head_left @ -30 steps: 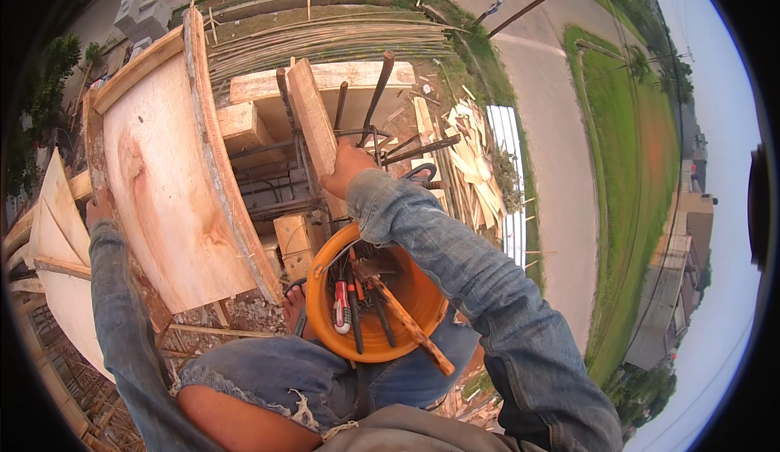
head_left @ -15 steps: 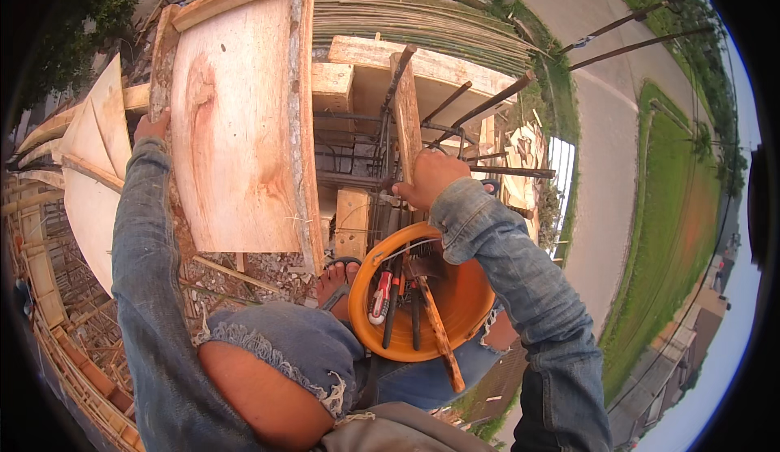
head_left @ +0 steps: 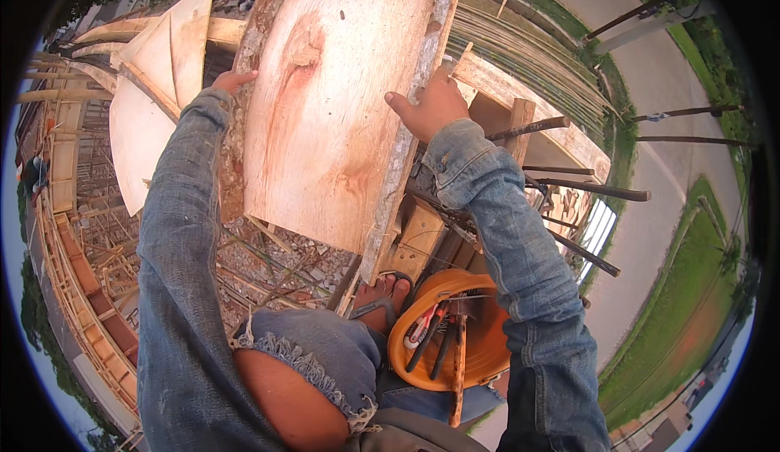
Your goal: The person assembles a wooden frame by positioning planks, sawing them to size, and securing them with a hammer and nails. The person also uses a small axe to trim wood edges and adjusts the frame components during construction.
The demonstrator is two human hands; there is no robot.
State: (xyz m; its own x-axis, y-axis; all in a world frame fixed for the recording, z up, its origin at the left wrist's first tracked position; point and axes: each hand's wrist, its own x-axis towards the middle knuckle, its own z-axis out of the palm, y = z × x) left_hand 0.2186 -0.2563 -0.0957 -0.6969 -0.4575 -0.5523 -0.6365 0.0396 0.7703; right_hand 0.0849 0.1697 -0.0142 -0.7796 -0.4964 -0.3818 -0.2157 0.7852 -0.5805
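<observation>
A plywood formwork panel (head_left: pixel 333 119) with rough timber rails along its sides stands in front of me. My left hand (head_left: pixel 234 82) is closed on its left rail, the fingers mostly hidden behind the edge. On the right rail, my right hand (head_left: pixel 435 107) grips over the edge, its thumb stretched toward the plywood face. Below my right forearm, an orange bucket (head_left: pixel 487 363) holds a hammer (head_left: pixel 460 363) with a wooden handle, a red-and-white utility knife (head_left: pixel 419 328) and black-handled tools (head_left: pixel 439 350).
Steel rebar ends (head_left: pixel 601 188) stick out to the right of the panel, beside timber beams (head_left: pixel 561 119). My sandalled foot (head_left: pixel 380 302) is next to the bucket. Bent plywood (head_left: pixel 154 111) stands at left, above timber framework (head_left: pixel 89 289). A road (head_left: pixel 658 208) runs along the right.
My right hand has left the upright timber among the rebar and moved onto the panel's right rail. My left hand stays on the left rail. The view has shifted, moving everything rightward.
</observation>
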